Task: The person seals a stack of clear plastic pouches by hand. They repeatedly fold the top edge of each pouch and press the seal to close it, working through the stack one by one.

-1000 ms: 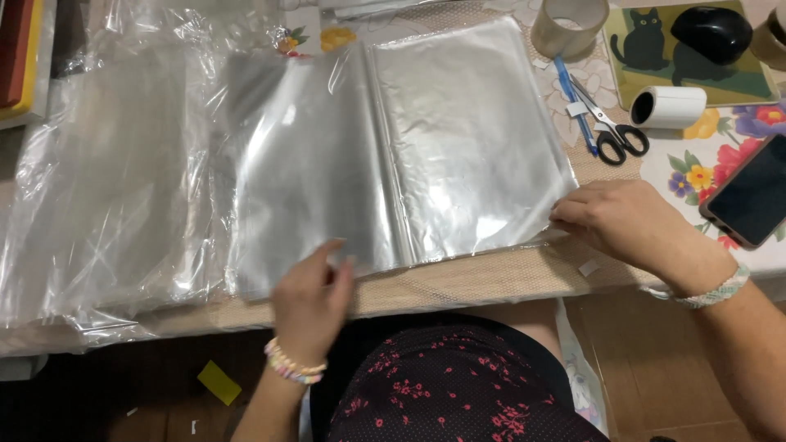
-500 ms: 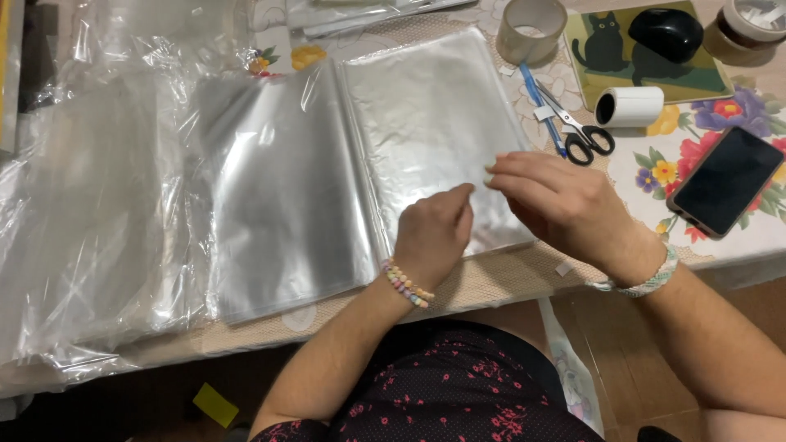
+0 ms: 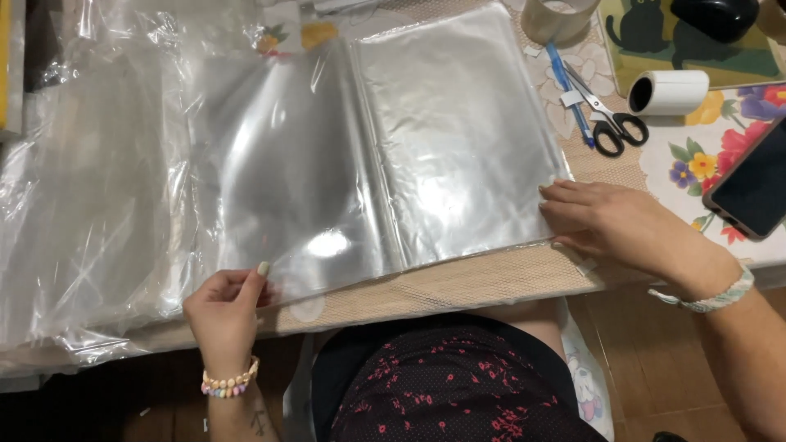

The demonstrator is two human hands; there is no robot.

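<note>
Now, left hand (image 3: 225, 315): pinches the lower-left corner of the clear plastic sheet (image 3: 295, 180).
Right hand (image 3: 610, 225): flat, fingers open, pressing the plastic bags (image 3: 458, 139) at right.
Progress: bags stacked; sheet not yet laid flat.

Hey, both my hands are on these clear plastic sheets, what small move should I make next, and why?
Probably lift the near edge with your left hand: it pinches the left clear sheet at its near corner, while your right hand lies flat on the right sheet, holding it down.

Bench (image 3: 458, 286), tan woven cover: clear plastic sleeves (image 3: 458, 155) spread flat; black-handled scissors (image 3: 610, 123), blue pen (image 3: 569, 90), white label roll (image 3: 667, 92), dark phone (image 3: 753, 188) at right.
</note>
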